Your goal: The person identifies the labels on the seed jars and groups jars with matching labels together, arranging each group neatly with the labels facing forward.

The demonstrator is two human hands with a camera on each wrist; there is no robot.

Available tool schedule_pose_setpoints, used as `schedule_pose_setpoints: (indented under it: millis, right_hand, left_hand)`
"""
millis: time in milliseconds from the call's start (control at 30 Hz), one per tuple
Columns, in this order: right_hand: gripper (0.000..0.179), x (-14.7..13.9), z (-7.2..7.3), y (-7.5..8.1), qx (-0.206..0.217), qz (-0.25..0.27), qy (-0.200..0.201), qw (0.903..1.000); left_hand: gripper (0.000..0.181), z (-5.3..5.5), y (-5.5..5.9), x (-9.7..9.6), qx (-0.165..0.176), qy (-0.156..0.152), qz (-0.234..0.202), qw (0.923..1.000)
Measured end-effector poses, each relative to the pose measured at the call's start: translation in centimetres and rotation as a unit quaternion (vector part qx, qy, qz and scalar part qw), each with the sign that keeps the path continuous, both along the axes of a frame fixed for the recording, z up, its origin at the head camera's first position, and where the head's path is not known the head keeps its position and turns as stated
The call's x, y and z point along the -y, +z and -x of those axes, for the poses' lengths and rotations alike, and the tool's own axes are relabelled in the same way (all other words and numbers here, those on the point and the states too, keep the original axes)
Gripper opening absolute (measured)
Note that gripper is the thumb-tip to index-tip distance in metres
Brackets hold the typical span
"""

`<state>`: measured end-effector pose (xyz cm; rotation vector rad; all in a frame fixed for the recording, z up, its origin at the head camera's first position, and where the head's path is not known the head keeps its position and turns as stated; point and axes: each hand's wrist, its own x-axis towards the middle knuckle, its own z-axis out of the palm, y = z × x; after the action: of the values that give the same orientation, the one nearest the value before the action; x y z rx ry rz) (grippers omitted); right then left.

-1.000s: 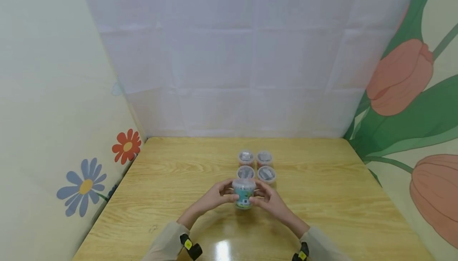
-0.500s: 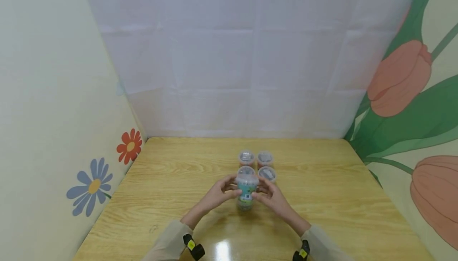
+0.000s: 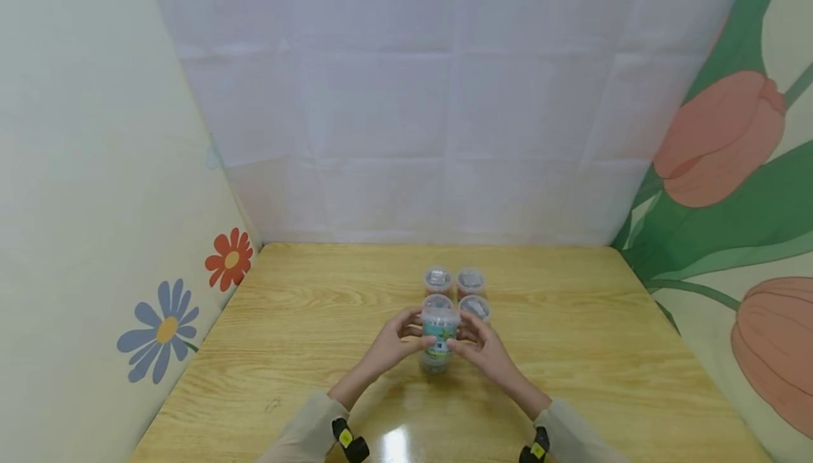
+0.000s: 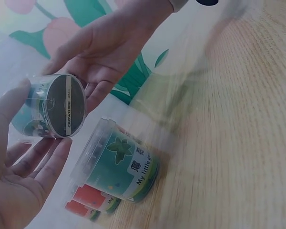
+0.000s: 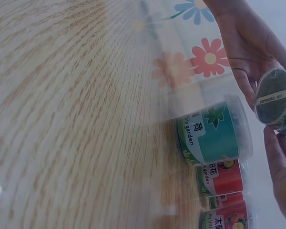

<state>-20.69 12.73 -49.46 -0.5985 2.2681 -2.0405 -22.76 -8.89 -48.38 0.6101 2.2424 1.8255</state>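
Observation:
Both hands hold a clear plastic lidded cup with a teal label [image 3: 438, 332], raised off the table at its front middle. My left hand [image 3: 392, 344] grips its left side between thumb and fingers, and my right hand [image 3: 485, 353] grips the right side the same way. From the left wrist view the cup's dark underside [image 4: 66, 106] shows, with a pale printed strip across it. Just beyond the held cup stands a similar teal cup [image 4: 119, 164] on the table, with a leaf picture on its label. Red-labelled cups [image 5: 224, 179] stand close by it.
On the wooden table [image 3: 317, 301] the standing cups form a two-by-two block, their clear lids [image 3: 471, 279] facing up. A white cloth [image 3: 406, 96] hangs behind the table's far edge. Flower-painted panels [image 3: 711, 138] flank both sides.
Both hands have shifted the held cup slightly right and forward, so it overlaps the front-left standing cup more. The standing cups have not moved.

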Motion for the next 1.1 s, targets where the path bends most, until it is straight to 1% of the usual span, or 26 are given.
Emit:
schedule_pose_setpoints:
  millis: [33,133,200,267,400,500,633,733,867,1000,1100]
  right_hand:
    - [0.054,-0.1,0.1,0.0,0.004,-0.003,0.001,1.0]
    - [0.055,-0.4,0.2,-0.1,0.006,-0.009,0.009,0.9999]
    - [0.054,-0.6,0.2,-0.2,0.013,0.0,0.017,0.9998]
    - [0.054,-0.8,0.3,-0.4,0.017,0.009,0.025,0.9995]
    - [0.054,-1.1,0.4,-0.7,0.027,0.033,0.047,0.998]
    - [0.055,-1.2,0.5,-0.8,0.023,0.042,0.056,0.9973]
    - [0.054,-1.3,0.5,-0.8,0.014,0.045,0.051,0.9976]
    - [0.053,-1.3,0.5,-0.8,0.016,0.045,0.04,0.998]
    - [0.053,-1.4,0.5,-0.7,0.025,0.046,0.025,0.9983]
    - [0.052,-1.4,0.4,-0.6,0.027,0.05,0.02,0.9982]
    - [0.052,-1.6,0.4,-0.5,0.024,0.054,0.022,0.998]
  left_hand:
    - [0.059,-0.1,0.3,0.0,0.004,-0.001,-0.002,1.0]
    - [0.058,0.0,0.3,-0.1,0.022,-0.002,-0.006,0.9997]
    - [0.056,-0.1,0.4,-0.1,0.032,-0.005,-0.01,0.9994]
    - [0.056,0.2,-0.2,0.0,0.043,-0.009,-0.021,0.9988]
    - [0.057,0.0,-0.2,0.0,0.06,-0.022,-0.041,0.9971]
    - [0.058,0.0,-0.1,0.0,0.063,-0.029,-0.051,0.9963]
    - [0.06,-0.1,0.0,-0.1,0.054,-0.024,-0.057,0.9966]
    - [0.062,-0.1,0.0,-0.3,0.047,-0.008,-0.05,0.9976]
    - [0.059,0.1,-0.1,-0.5,0.048,0.009,-0.05,0.9975]
    - [0.056,0.1,0.1,-0.7,0.061,0.002,-0.077,0.9952]
    - [0.055,-0.4,1.0,-0.7,0.063,-0.009,-0.09,0.9939]
